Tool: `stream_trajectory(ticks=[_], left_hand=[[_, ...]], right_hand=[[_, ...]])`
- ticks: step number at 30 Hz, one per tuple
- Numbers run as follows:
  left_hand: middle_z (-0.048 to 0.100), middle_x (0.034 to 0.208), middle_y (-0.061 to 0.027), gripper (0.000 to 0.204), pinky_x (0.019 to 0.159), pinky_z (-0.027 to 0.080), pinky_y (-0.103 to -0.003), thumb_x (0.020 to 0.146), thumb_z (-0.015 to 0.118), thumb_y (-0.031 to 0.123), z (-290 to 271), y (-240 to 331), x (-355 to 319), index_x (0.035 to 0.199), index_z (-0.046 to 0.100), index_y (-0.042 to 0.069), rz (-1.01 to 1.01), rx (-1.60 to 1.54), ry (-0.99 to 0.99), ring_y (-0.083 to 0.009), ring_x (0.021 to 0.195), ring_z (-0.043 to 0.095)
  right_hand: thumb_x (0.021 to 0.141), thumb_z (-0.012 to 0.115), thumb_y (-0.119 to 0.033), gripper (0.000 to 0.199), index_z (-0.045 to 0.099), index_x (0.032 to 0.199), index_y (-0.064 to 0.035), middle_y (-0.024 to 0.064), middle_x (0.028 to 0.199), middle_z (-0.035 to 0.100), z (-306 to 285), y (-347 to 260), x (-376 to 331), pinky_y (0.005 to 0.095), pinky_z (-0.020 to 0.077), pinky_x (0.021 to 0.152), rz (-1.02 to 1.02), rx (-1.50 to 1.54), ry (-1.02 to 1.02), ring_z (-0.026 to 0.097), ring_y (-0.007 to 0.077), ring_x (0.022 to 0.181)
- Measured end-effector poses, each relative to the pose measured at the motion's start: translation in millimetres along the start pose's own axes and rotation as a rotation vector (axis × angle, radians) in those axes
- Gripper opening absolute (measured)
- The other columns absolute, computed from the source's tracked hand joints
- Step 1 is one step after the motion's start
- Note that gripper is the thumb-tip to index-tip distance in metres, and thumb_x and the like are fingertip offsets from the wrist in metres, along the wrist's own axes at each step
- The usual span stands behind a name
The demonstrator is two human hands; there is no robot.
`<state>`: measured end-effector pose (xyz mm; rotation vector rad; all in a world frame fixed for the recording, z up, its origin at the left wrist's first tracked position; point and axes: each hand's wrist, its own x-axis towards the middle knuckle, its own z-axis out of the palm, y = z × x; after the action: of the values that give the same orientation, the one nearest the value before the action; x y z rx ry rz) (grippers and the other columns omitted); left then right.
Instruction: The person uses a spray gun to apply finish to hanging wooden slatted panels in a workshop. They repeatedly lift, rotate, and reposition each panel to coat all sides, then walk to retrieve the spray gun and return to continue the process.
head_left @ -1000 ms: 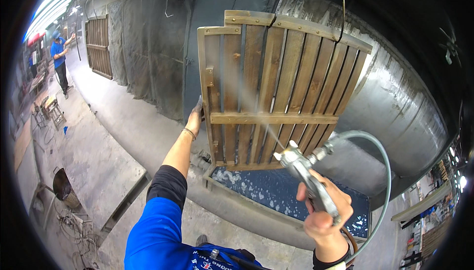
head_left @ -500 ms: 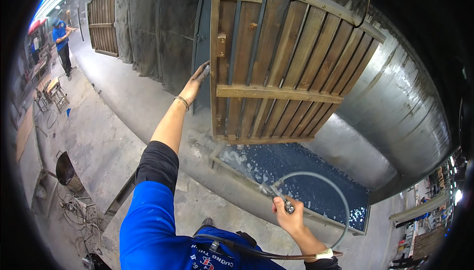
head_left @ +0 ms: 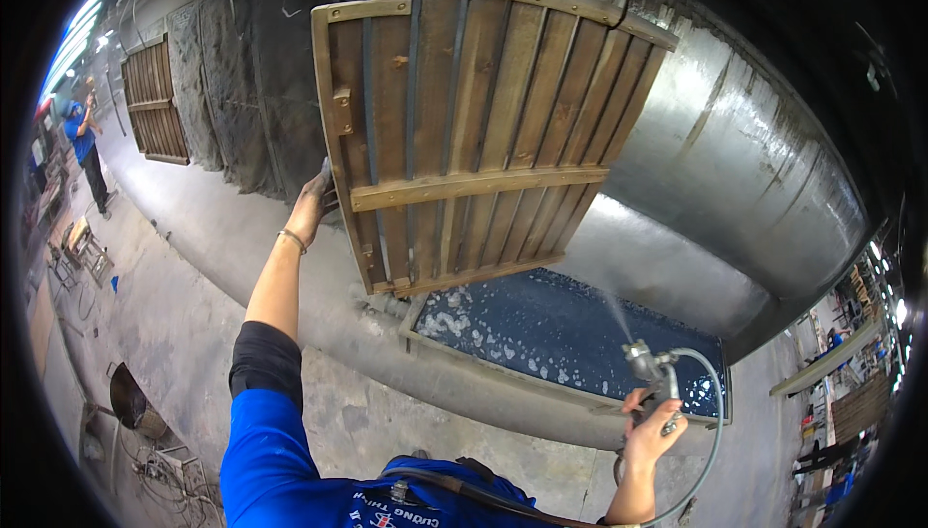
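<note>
A slatted wooden panel [head_left: 474,93], brown with lighter rails, hangs tilted from wires at its top edge. My left hand [head_left: 311,207] is at the panel's left edge, its fingers partly hidden there and curled against the wood. In my right hand [head_left: 654,436] is a metal spray gun [head_left: 646,364], gripped by its handle, with a finger near the trigger. Fine mist leaves the nozzle, upward and to the left, right of the panel's lower corner. A clear hose [head_left: 717,402] loops from the gun down past my right forearm.
Beneath the panel lies a trough [head_left: 580,388] of dark blue, foamy water. A shiny metal booth wall [head_left: 773,142] curves up behind it. Another slatted panel [head_left: 155,103] hangs at far left, near a person in blue [head_left: 82,137]. A dark pan [head_left: 126,393] and tangled hoses sit lower left.
The panel has shifted left in view and turned, with my left hand still at its edge. The spray gun has moved right and now points upward, with mist coming out.
</note>
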<state>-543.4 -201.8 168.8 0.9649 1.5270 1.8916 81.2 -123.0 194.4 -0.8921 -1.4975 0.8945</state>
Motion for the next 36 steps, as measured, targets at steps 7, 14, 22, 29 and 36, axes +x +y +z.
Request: stream_trajectory(ticks=[7,14,22,29,36], left_hand=[[0.067,0.128,-0.0032,0.051,0.101,0.047,-0.032,0.108,0.052,0.039,10.7,8.8,-38.7,0.143,0.056,0.002,0.114,-0.051,0.105,-0.0165,0.116,0.062],[0.069,0.118,-0.0069,0.058,0.096,0.053,-0.032,0.083,0.085,0.007,93.7,33.4,-124.3,0.133,0.057,-0.001,0.218,0.233,-0.027,-0.0162,0.109,0.064],[0.03,0.16,-0.0243,0.105,0.122,0.03,-0.043,0.083,0.076,0.006,233.1,8.0,-127.0,0.162,0.007,0.0,0.315,0.245,-0.184,-0.0316,0.15,0.03],[0.023,0.165,-0.0231,0.115,0.122,0.03,-0.042,0.08,0.07,-0.003,255.7,-23.8,-59.8,0.165,-0.006,0.007,0.403,0.382,0.016,-0.0331,0.153,0.027],[0.008,0.171,-0.024,0.121,0.128,0.021,-0.045,0.075,0.08,0.008,243.3,-15.6,-10.2,0.165,-0.001,0.005,0.427,0.563,0.115,-0.0412,0.157,0.013]], right_hand=[[0.105,0.026,-0.07,0.077,0.052,0.089,0.0006,0.0112,0.072,0.062,-29.2,-8.0,7.6,0.0222,0.0298,0.04,0.155,0.015,0.103,0.05,0.0113,0.053],[0.105,0.029,-0.07,0.081,0.055,0.088,0.0052,0.0109,0.065,0.057,-3.6,-65.2,56.1,0.0218,0.0297,0.034,-0.077,0.128,0.004,0.054,0.0155,0.049],[0.103,0.027,-0.072,0.084,0.058,0.107,0.0055,0.01,0.069,0.058,41.9,-182.9,186.1,0.0204,0.0312,0.037,-0.401,0.231,-0.059,0.058,0.0153,0.06],[0.104,0.031,-0.071,0.077,0.063,0.096,-0.0013,0.0046,0.068,0.06,93.5,-280.1,242.2,0.0181,0.0289,0.038,-0.525,0.116,-0.205,0.057,0.0089,0.057],[0.094,0.056,-0.075,0.07,0.068,0.073,-0.0085,-0.0003,0.06,0.061,182.2,-348.2,320.4,0.0238,0.0445,0.051,-0.587,-0.008,-0.301,0.058,0.0062,0.052]])
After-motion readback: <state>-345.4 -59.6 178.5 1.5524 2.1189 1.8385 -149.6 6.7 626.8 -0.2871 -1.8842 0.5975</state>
